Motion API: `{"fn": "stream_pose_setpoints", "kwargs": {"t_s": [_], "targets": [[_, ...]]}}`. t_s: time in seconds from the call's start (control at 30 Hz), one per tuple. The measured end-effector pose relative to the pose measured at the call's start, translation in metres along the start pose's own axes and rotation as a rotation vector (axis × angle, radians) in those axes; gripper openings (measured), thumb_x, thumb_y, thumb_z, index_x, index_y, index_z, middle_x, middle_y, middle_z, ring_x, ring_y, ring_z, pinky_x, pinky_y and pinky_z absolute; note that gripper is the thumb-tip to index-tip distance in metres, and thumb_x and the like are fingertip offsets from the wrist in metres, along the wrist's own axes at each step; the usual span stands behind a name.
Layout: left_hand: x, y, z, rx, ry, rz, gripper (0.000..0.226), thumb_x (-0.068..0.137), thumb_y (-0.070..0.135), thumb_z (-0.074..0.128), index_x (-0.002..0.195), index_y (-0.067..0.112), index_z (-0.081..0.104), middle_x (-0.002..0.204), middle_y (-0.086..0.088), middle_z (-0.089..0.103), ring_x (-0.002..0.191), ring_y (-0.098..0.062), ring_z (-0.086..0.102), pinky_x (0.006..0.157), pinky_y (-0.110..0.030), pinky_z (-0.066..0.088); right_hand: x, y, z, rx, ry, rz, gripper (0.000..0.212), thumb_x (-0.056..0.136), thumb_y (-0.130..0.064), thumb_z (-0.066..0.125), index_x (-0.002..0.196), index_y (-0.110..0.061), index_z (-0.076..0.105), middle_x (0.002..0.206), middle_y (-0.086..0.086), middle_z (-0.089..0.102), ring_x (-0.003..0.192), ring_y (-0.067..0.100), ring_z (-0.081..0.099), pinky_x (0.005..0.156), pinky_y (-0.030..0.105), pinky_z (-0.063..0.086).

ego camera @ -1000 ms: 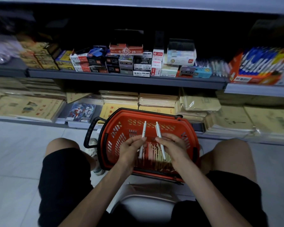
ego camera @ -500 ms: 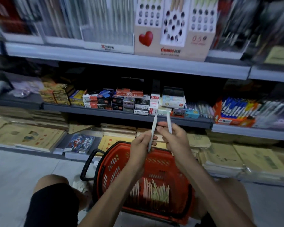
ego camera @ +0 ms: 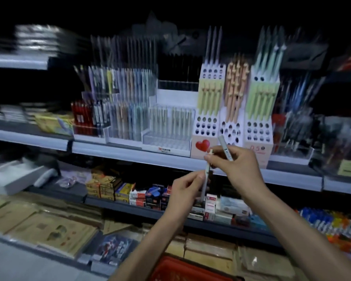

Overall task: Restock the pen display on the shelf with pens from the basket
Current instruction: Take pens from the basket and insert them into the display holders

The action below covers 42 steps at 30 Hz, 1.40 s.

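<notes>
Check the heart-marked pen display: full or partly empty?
Partly empty: the pen display has many bare holes, mostly in its front rows.

Noted only arms and hands of the person: left forearm (ego camera: 150,240) and right forearm (ego camera: 292,226), both slim and bare along all the length in view, up from the bottom edge to the wrists. Logged left hand (ego camera: 185,189) and right hand (ego camera: 237,165) as bare too, with long, narrow fingers and lightly creased knuckles. Made out short, rounded nails on the left thumb (ego camera: 200,176) and the right forefinger (ego camera: 206,157); could not read finer detail through dim light and motion blur.
</notes>
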State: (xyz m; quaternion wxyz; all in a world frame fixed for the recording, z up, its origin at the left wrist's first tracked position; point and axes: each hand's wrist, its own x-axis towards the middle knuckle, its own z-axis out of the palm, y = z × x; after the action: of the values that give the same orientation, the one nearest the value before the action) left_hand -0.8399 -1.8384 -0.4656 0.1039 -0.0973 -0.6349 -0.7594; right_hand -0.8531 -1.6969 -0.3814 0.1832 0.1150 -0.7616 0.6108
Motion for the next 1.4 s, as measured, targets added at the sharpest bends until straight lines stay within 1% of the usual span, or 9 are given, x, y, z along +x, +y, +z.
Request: {"fn": "stream_pose_setpoints", "kwargs": {"t_s": [0.07, 0.2, 0.27, 0.47, 0.7, 0.97, 1.17, 1.33, 1.4], "targets": [[0.017, 0.023, -0.015, 0.099, 0.021, 0.063, 0.016, 0.101, 0.017, 0.065, 0.101, 0.016, 0.081, 0.095, -0.004, 0.079, 0.089, -0.014, 0.072, 0.089, -0.044, 0.058, 0.014, -0.017, 0.007, 0.019, -0.025, -0.027, 0.012, 0.081, -0.014, 0.088, 0.089, -0.014, 0.08, 0.084, -0.001, 0.08, 0.082, 0.017, 0.077, 0.085, 0.036, 0.062], [0.054, 0.07, -0.052, 0.351, 0.019, 0.189, 0.009, 0.094, 0.009, 0.073, 0.099, 0.011, 0.08, 0.095, 0.004, 0.08, 0.091, -0.001, 0.072, 0.087, -0.019, 0.053, 0.047, -0.044, 0.032, 0.054, -0.011, -0.05, 0.011, 0.081, -0.012, 0.088, 0.09, -0.012, 0.081, 0.083, 0.0, 0.08, 0.079, 0.019, 0.077, 0.075, 0.042, 0.064], [0.074, 0.088, -0.07, 0.466, 0.026, 0.208, 0.01, 0.092, 0.009, 0.076, 0.102, 0.01, 0.08, 0.095, 0.004, 0.079, 0.092, -0.004, 0.074, 0.089, -0.025, 0.056, 0.065, -0.055, 0.048, 0.071, -0.01, -0.039, 0.013, 0.08, -0.013, 0.089, 0.09, -0.012, 0.081, 0.082, 0.001, 0.08, 0.078, 0.017, 0.078, 0.065, 0.035, 0.06], [0.129, 0.124, -0.108, 0.627, 0.154, 0.242, 0.006, 0.087, 0.016, 0.083, 0.091, 0.013, 0.081, 0.085, 0.005, 0.079, 0.084, -0.009, 0.075, 0.089, -0.04, 0.06, 0.124, -0.075, 0.103, 0.03, 0.008, -0.078, 0.017, 0.073, -0.017, 0.093, 0.085, -0.02, 0.081, 0.078, -0.006, 0.079, 0.073, 0.011, 0.077, 0.082, 0.039, 0.064], [0.184, 0.129, -0.139, 0.838, 0.29, 0.186, 0.005, 0.089, 0.029, 0.081, 0.086, 0.025, 0.083, 0.069, 0.014, 0.075, 0.061, -0.003, 0.072, 0.068, -0.037, 0.063, 0.174, -0.071, 0.159, -0.041, 0.041, -0.105, 0.016, 0.073, -0.016, 0.093, 0.084, -0.016, 0.08, 0.076, -0.006, 0.076, 0.074, 0.014, 0.076, 0.079, 0.04, 0.064], [0.209, 0.114, -0.147, 0.943, 0.406, 0.137, 0.011, 0.092, 0.033, 0.076, 0.083, 0.029, 0.08, 0.05, 0.013, 0.066, 0.045, -0.002, 0.065, 0.065, -0.032, 0.06, 0.2, -0.052, 0.191, -0.154, 0.025, -0.156, 0.014, 0.077, -0.021, 0.091, 0.087, -0.022, 0.081, 0.075, -0.011, 0.074, 0.072, 0.009, 0.073, 0.074, 0.036, 0.062], [0.218, 0.102, -0.147, 1.082, 0.465, 0.102, 0.01, 0.09, 0.041, 0.074, 0.091, 0.033, 0.08, 0.074, 0.009, 0.075, 0.069, -0.016, 0.072, 0.069, -0.036, 0.06, 0.21, -0.042, 0.2, -0.181, 0.047, -0.12, 0.014, 0.076, -0.024, 0.091, 0.082, -0.026, 0.079, 0.073, -0.011, 0.074, 0.07, 0.01, 0.073, 0.073, 0.039, 0.063], [0.217, 0.091, -0.145, 1.146, 0.484, 0.018, 0.009, 0.092, 0.035, 0.073, 0.091, 0.031, 0.081, 0.081, 0.003, 0.076, 0.086, -0.024, 0.072, 0.064, -0.03, 0.048, 0.209, -0.029, 0.21, -0.198, 0.042, -0.061, 0.018, 0.071, -0.028, 0.094, 0.08, -0.024, 0.079, 0.07, -0.009, 0.075, 0.067, 0.011, 0.074, 0.072, 0.041, 0.064], [0.215, 0.085, -0.145, 1.144, 0.497, -0.011, 0.012, 0.092, 0.034, 0.071, 0.098, 0.031, 0.081, 0.088, 0.002, 0.078, 0.089, -0.025, 0.073, 0.068, -0.031, 0.054, 0.207, -0.024, 0.212, -0.215, 0.041, -0.043, 0.018, 0.071, -0.028, 0.094, 0.078, -0.024, 0.078, 0.07, -0.009, 0.075, 0.067, 0.012, 0.074, 0.072, 0.041, 0.064]]}}
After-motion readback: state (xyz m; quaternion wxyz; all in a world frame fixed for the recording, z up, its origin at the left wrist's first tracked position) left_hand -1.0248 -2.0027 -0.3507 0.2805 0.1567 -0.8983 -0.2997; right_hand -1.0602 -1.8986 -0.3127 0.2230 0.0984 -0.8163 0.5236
